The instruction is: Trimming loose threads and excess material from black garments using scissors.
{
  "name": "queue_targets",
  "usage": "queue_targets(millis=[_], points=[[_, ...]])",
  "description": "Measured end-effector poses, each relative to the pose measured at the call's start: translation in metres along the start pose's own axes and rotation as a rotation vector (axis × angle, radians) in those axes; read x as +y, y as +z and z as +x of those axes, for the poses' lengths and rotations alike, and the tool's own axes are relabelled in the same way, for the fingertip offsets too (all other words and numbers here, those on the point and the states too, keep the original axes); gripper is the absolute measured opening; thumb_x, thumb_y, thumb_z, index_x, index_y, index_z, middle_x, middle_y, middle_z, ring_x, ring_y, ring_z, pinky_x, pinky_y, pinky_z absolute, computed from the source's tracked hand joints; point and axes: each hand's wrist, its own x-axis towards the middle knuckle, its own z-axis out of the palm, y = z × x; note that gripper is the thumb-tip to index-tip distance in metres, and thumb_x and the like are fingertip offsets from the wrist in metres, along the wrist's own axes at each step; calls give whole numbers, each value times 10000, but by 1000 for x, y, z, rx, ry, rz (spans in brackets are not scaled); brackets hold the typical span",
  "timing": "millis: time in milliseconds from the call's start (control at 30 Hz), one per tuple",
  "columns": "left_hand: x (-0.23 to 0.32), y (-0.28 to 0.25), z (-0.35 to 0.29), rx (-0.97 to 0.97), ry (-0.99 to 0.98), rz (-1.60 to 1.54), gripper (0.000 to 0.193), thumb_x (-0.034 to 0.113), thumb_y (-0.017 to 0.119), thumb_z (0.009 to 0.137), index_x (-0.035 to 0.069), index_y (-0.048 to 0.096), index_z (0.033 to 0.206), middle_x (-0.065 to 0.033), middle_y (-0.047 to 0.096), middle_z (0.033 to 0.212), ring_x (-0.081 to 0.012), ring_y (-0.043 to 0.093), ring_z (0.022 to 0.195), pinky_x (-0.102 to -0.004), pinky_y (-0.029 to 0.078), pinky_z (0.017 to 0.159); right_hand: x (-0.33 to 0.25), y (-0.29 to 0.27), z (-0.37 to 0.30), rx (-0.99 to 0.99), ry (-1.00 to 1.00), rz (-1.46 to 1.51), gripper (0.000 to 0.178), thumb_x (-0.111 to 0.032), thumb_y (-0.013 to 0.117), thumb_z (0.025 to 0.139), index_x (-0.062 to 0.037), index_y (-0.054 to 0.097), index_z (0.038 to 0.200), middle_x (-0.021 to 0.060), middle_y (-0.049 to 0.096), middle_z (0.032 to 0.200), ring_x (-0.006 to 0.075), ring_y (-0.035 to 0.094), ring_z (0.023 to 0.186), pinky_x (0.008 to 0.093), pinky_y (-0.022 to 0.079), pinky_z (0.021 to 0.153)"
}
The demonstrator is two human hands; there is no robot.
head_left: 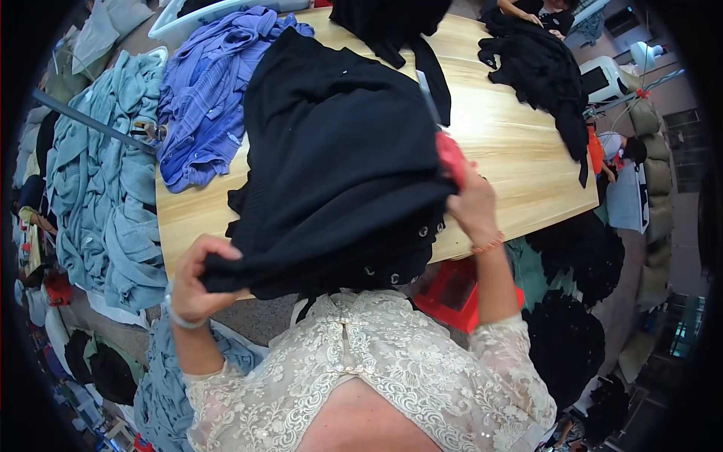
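Observation:
A black knit garment point(339, 143) lies spread over the near side of the wooden table, its close edge lifted toward me. At its lower left corner my left hand point(203, 279) is closed around the fabric, thumb on top. My right hand point(471, 200) is closed at the garment's right edge and holds red-handled scissors point(451, 157), whose pale blade points away from me. Whether its fingers also pinch the cloth is hidden. Several metal rings or snaps point(393, 278) show on the dark fabric hanging at the table's near edge.
Purple-blue garments point(207, 83) are heaped on the table's left, beside grey-green knitwear point(102, 173). More black garments lie at the table's far side point(392, 26) and right point(535, 68), where another person's hands point(536, 19) work. A red stool point(452, 290) stands under the wooden table point(520, 162).

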Motion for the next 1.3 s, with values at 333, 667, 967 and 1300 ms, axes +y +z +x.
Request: queue_targets(millis=[333,667,967,1300], points=[[-70,-22,-5,247,-128,-108,195,184,620,898,13,601,989,20,551,851,-57,496,780,-204,382,701,37,-110,-13,-201,-109,178,218,39,706,729,-10,714,941,179,694,796,266,700,746,327,514,703],[-93,101,95,453,311,641,307,90,692,836,33,633,1132,-156,625,1159,-334,574,1112,-416,437,987,102,-6,31,-27,155,-454,312,-160,623,906,-48,505,1173,264,561,1112,433,649,854,526,522,716],[-90,273,202,-98,534,886,649,354,677,860,85,457,1407,-185,392,1487,-346,304,1423,-475,188,1186,88,-36,-8,-193,-97,-341,287,-127,586,902,-152,577,1188,175,671,991,402,643,909,475,516,761],[-124,291,217,-212,485,996,598,369,587,920,87,433,1425,-189,403,1484,-336,306,1422,-463,145,1198,86,-35,-9,-421,-116,-422,136,-159,618,880,-122,580,1006,150,666,789,369,664,773,471,510,658]])
